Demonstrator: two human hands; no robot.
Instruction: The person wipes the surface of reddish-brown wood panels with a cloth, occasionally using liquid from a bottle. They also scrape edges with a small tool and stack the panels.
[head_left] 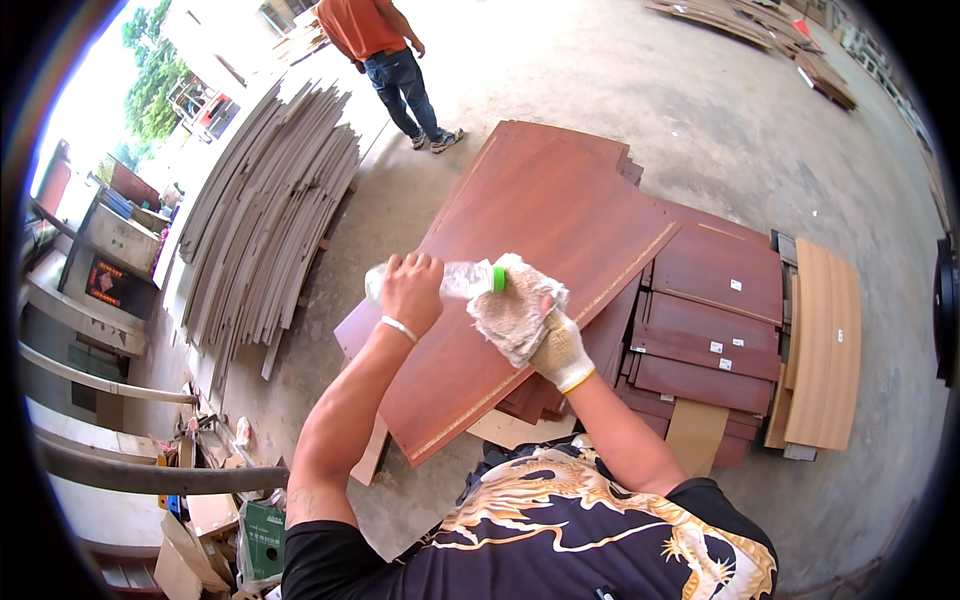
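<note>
My left hand point(412, 293), bare with a white band at the wrist, is closed round a clear plastic bottle point(462, 279). The bottle lies tilted on its side, its green cap point(498, 279) against a pale fluffy cloth point(515, 318). My right hand point(562, 352), in a whitish knit glove, grips that cloth at its lower right side, thumb on top. Both hands are above a large reddish-brown wooden panel point(560, 220) with a light strip along its near edge. Whether liquid is leaving the bottle, I cannot tell.
Stacked reddish-brown boards point(712, 330) stand at the right beside light wood panels point(825, 345). A long pile of grey-brown strips point(270, 210) lies at the left. Beyond it stands a person point(385, 60) in an orange shirt. Boxes and a green carton point(262, 540) sit at the lower left.
</note>
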